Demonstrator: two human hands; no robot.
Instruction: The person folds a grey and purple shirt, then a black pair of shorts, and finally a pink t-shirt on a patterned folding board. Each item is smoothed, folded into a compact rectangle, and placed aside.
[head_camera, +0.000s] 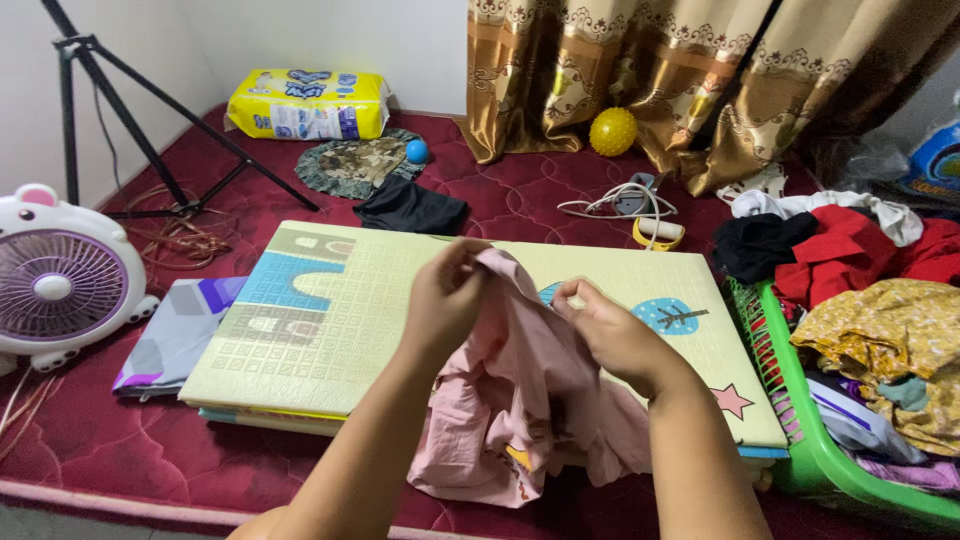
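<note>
Hands: left hand (447, 297) & right hand (607, 328), fingers pinching pink garment (520, 400) over play mat (330, 320); thin grip, cloth maybe slips.

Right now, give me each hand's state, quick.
Left hand: closed, grip pinching the top edge of the pink garment.
Right hand: closed, grip pinching the same garment.

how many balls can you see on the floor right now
2: a bumpy yellow rubber ball at the foot of the gold curtain, and a small smooth blue ball beside the round patterned cushion. Others may be hidden.
</note>
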